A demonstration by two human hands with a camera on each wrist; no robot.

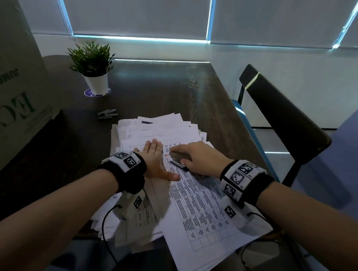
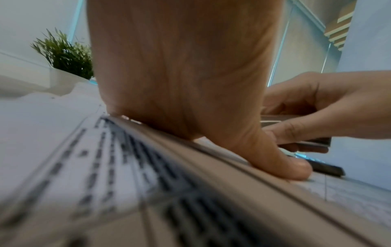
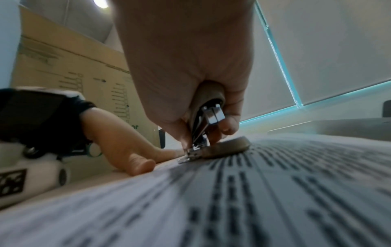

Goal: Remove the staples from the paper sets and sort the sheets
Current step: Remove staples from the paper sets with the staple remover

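Observation:
A loose pile of white sheets (image 1: 158,128) lies on the dark table (image 1: 160,90). On top is a printed paper set (image 1: 199,207) with a table of text. My left hand (image 1: 154,157) lies flat on its upper left part, fingers straight, and its thumb (image 2: 292,168) presses the sheet. My right hand (image 1: 200,157) grips a grey staple remover (image 1: 178,162) just right of the left hand. The tool's metal tip (image 3: 190,157) touches the top sheet near the left thumb (image 3: 137,163). No staple can be made out.
A potted plant (image 1: 95,71) stands at the back left. A large cardboard box (image 1: 9,83) fills the left side. Strips of staples (image 1: 107,114) lie behind the pile. A dark chair (image 1: 277,112) stands by the table's right edge.

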